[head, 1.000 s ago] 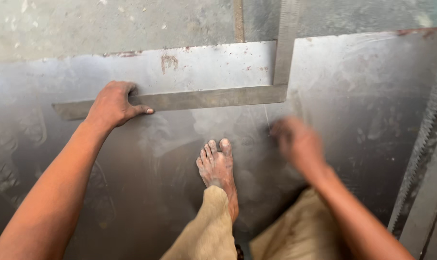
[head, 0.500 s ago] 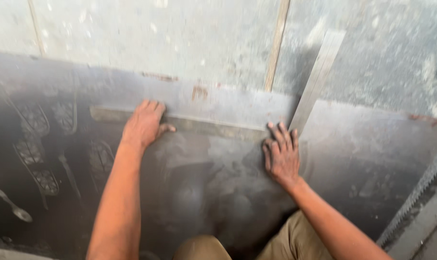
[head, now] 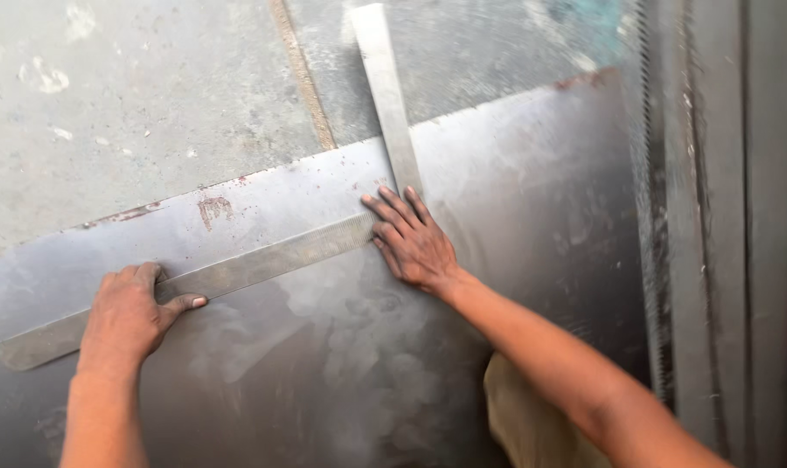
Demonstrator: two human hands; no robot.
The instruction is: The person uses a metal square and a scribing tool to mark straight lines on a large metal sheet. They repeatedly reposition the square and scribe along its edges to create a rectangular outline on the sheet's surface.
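Note:
A large L-shaped steel square (head: 272, 260) lies on a grey metal sheet (head: 532, 199) on the floor. Its long arm runs from lower left up to the corner; its short arm (head: 380, 78) reaches out over the concrete. My left hand (head: 132, 312) presses flat on the long arm near its left end, thumb stretched along the lower edge. My right hand (head: 412, 238) lies flat with fingers spread on the corner of the square. Neither hand grips anything.
Concrete floor (head: 151, 95) with a rusty joint strip (head: 302, 74) lies beyond the sheet's far edge. Long metal strips, one with a toothed edge (head: 649, 217), run along the right side. My trouser knee (head: 532, 416) shows at the bottom.
The view has swung so the square now lies tilted across the frame. My right hand has slid onto the square's corner. My left hand stays pressed on the long arm.

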